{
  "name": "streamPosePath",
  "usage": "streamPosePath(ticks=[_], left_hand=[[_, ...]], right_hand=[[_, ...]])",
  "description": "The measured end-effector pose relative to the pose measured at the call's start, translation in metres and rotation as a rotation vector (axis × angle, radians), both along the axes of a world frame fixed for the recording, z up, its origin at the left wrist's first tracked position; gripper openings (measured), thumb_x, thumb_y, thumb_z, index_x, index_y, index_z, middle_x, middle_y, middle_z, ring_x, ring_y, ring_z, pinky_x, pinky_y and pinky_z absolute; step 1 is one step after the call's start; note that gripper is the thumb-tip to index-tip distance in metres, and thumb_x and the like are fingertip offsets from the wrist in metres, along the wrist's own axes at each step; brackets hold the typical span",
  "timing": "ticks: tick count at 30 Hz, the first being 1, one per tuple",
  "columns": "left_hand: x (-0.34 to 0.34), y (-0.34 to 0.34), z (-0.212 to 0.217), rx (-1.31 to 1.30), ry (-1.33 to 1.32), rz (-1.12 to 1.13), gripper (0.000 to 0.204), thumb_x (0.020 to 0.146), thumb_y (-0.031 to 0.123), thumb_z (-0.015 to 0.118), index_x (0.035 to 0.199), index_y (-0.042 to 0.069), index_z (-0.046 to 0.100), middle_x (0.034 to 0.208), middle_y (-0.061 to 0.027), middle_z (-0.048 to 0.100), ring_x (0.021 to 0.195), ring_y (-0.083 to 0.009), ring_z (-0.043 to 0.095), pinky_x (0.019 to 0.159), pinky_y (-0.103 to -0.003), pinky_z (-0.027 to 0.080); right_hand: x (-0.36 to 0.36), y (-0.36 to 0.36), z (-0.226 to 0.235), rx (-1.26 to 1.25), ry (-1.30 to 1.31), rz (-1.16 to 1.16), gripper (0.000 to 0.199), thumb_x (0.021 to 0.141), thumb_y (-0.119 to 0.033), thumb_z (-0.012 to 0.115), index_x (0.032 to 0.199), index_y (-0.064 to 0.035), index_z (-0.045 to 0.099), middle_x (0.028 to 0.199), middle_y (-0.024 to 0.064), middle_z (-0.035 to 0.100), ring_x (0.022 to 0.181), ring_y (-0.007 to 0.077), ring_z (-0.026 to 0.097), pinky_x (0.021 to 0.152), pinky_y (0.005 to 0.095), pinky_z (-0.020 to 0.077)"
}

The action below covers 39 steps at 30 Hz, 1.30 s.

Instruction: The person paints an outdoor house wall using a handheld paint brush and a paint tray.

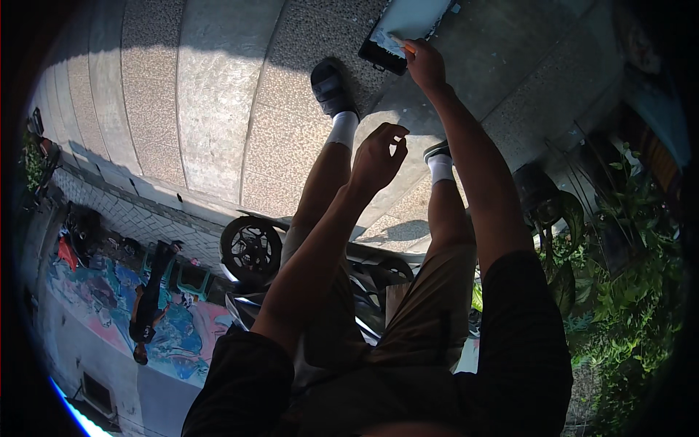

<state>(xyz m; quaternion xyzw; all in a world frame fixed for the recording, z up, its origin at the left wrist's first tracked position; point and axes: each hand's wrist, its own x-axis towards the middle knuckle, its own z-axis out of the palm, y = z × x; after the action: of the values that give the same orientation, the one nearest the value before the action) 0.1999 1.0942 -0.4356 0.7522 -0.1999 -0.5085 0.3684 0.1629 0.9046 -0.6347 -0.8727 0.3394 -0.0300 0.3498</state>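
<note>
Near the top edge of the head view, on the grey paving, the right hand (426, 64) is reaching far forward and gripping a thin stick with an orange tip (405, 46), probably a brush, though its working end is too small to tell. That tip is touching a dark tray (384, 52) smeared with pale blue and white, which is lying just left of the hand and just beyond its fingers. The tray's long axis is running from lower left to upper right, toward a pale blue board (416, 16) adjoining it at the frame's rim. The right hand is the nearer of the two by far, being in contact through the stick. The left hand (378, 154) is hanging well apart, lower and nearer the body, holding nothing, its fingers loosely curled with thumb and forefinger close together. Below both hands, two legs in tan shorts, white socks (341, 130) and dark sandals (332, 89) are stretching out over the paving. At the left, a parked scooter's wheel (251, 249) is showing, with a painted wall (109, 306) behind; at the right, green plants (626, 284) are crowding the edge.
</note>
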Motion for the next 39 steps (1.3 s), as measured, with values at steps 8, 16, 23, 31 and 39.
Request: streamPosePath(ticks=[8, 16, 23, 31, 39], left_hand=[[-0.003, -0.003, -0.002, -0.005, -0.019, -0.007, 0.023, 0.087, 0.001, 0.064, 0.11, 0.001, 0.065, 0.108, -0.0153, 0.068, 0.093, -0.0244, 0.069, 0.081, -0.033, 0.054], [-0.002, -0.004, -0.003, -0.015, -0.024, -0.001, 0.021, 0.087, 0.004, 0.064, 0.108, 0.001, 0.065, 0.105, -0.0161, 0.068, 0.093, -0.0275, 0.069, 0.08, -0.036, 0.054], [-0.003, -0.003, -0.005, -0.013, -0.008, 0.01, 0.02, 0.088, 0.007, 0.063, 0.107, 0.001, 0.065, 0.105, -0.0171, 0.068, 0.094, -0.0306, 0.069, 0.08, -0.038, 0.055], [-0.003, -0.005, -0.004, 0.001, 0.001, 0.011, 0.02, 0.087, 0.006, 0.063, 0.107, 0.001, 0.065, 0.106, -0.0162, 0.068, 0.094, -0.03, 0.069, 0.081, -0.038, 0.055], [-0.004, -0.006, -0.006, -0.002, -0.014, -0.013, 0.023, 0.087, 0.001, 0.064, 0.11, 0.001, 0.065, 0.108, -0.0148, 0.068, 0.094, -0.0233, 0.069, 0.08, -0.032, 0.055]], right_hand=[[-0.027, -0.021, -0.012, 0.03, -0.003, -0.089, 0.019, 0.087, -0.016, 0.071, 0.102, -0.0052, 0.071, 0.095, 0.0151, 0.071, 0.087, 0.0343, 0.069, 0.076, 0.0398, 0.0547], [-0.016, -0.031, -0.009, 0.044, -0.056, -0.179, 0.019, 0.086, -0.018, 0.071, 0.101, -0.0067, 0.072, 0.095, 0.0148, 0.071, 0.088, 0.0336, 0.069, 0.077, 0.041, 0.0549], [-0.018, 0.003, -0.007, -0.007, -0.025, -0.105, 0.019, 0.085, -0.015, 0.072, 0.102, -0.0068, 0.071, 0.094, 0.015, 0.07, 0.086, 0.0341, 0.069, 0.075, 0.0408, 0.0549], [-0.008, 0.005, -0.004, 0.048, -0.099, -0.357, 0.017, 0.084, -0.014, 0.071, 0.098, -0.0048, 0.071, 0.091, 0.0156, 0.07, 0.086, 0.0347, 0.068, 0.075, 0.0416, 0.0543], [-0.011, 0.001, -0.011, 0.025, 0.008, -0.404, 0.017, 0.085, -0.015, 0.07, 0.097, -0.0034, 0.072, 0.094, 0.0167, 0.071, 0.088, 0.0335, 0.07, 0.078, 0.0403, 0.0544]])
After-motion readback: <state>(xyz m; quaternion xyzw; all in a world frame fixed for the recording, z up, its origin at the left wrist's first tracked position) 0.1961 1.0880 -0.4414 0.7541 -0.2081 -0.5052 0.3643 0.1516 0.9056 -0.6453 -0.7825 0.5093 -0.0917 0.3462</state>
